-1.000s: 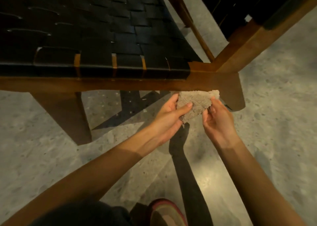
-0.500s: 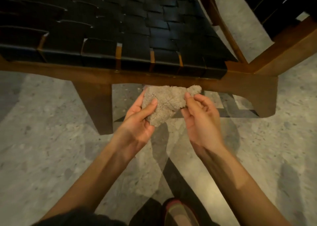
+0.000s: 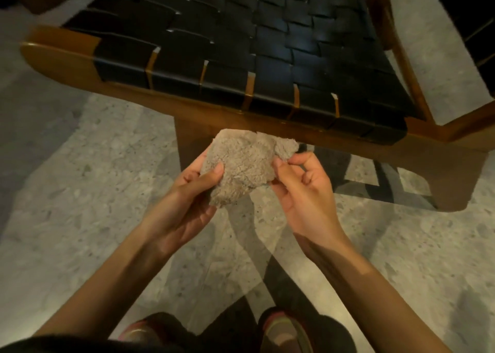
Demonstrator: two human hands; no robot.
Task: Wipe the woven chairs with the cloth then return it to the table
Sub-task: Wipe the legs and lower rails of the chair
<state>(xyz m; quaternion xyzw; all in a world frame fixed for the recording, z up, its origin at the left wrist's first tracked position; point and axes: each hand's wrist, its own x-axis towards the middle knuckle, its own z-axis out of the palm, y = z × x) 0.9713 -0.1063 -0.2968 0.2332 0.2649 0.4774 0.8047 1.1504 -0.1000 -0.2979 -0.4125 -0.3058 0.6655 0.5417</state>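
My left grip (image 3: 184, 200) clamps the fuzzy beige cloth (image 3: 241, 170) under its thumb; my right grip (image 3: 302, 191) only pinches its 3 o'clock edge. Bunched this loosely, I reckon it could slip to the floor (image 3: 80, 191), or snag on strap edges of the woven chair seat (image 3: 267, 44) at 12 o'clock.

Worn items and body as seen from the head camera:

- left hand (image 3: 184, 205) and right hand (image 3: 302, 191): bare; short, plain nails show on the thumbs.
- left forearm (image 3: 115, 280) and right forearm (image 3: 375, 285): uncovered from the wrist to the frame edge.
- dark garment (image 3: 53, 346): near-black, along the bottom left edge; its kind cannot be told.
- left shoe (image 3: 135, 332) and right shoe (image 3: 284, 334): olive-tan uppers with a pinkish-red rim; detail is blurred.
- dark trouser fabric (image 3: 332, 334): overlaps the back of each shoe.
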